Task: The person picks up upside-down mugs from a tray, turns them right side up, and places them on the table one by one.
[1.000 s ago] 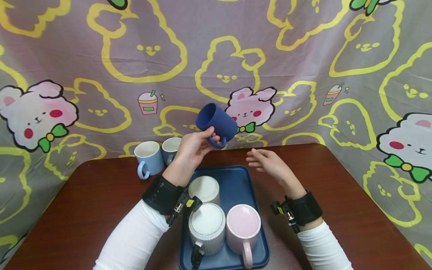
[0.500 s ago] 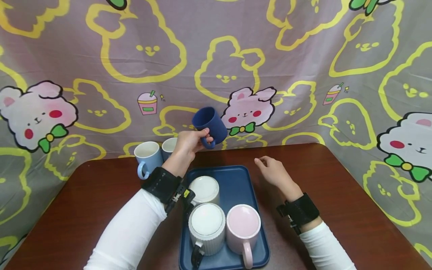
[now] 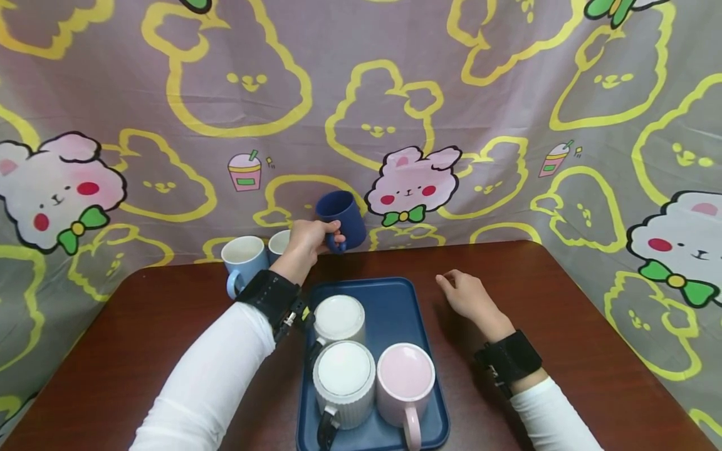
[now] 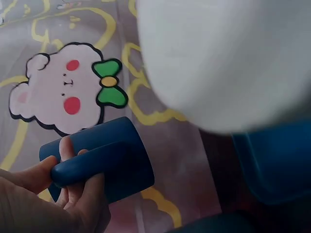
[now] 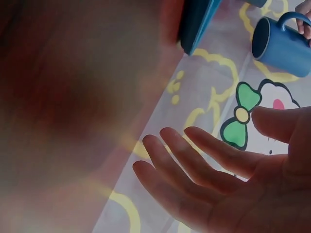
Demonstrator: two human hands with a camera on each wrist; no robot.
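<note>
We are holding the dark blue mug tilted just right of our left hand, which is pinching its handle, while our right hand is hovering, fingers loosely spread, over the desk, right of the tray.

sleeves: white | wrist straps: wide, black | mounts: small, black-and-silver | hands: bare

Before me lies a dark reddish-brown tabletop — and behind it hangs a mauve-grey cloth backdrop, printed with yellow-outlined animals, green-bowed rabbits and pink lidded drink cups.
</note>
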